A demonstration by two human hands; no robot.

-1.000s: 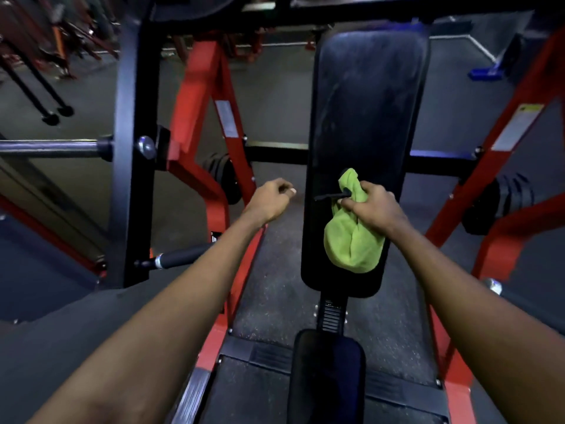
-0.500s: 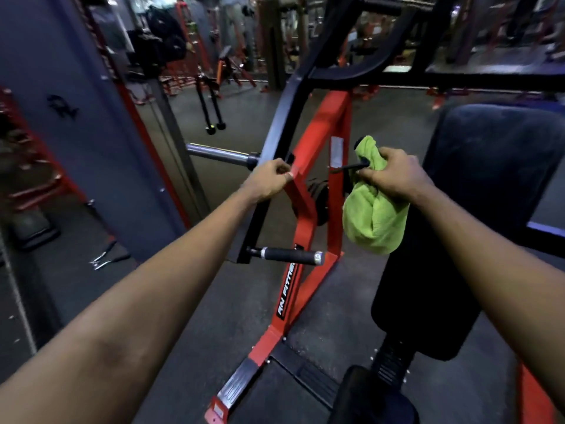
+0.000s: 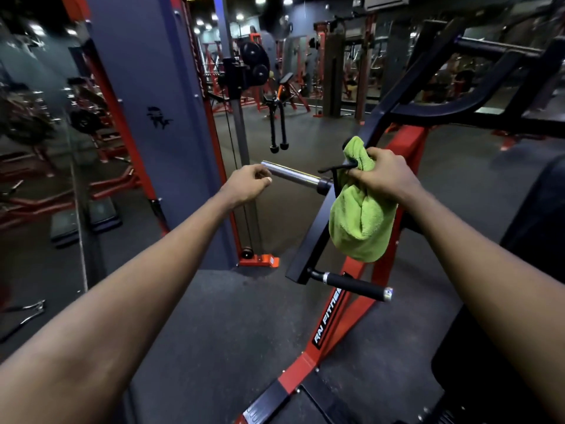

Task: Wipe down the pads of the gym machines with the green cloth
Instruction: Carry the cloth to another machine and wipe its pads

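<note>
My right hand grips a bunched green cloth in the air, together with a thin black piece that sticks out to the left of my fingers. The cloth hangs down in front of the red and black machine frame. My left hand is held out with loosely curled fingers and holds nothing; it sits in front of the near end of a chrome weight bar. The machine's black back pad shows only at the right edge, away from the cloth.
A black rubber handle juts from the frame below the cloth. A grey and red cable tower stands left of centre, with a mirror beside it. Other red machines fill the back. Dark rubber floor lies ahead.
The view has swung left, off the black back pad toward the cable tower. My right hand has carried the cloth away from the pad. My left hand stays held out and empty.
</note>
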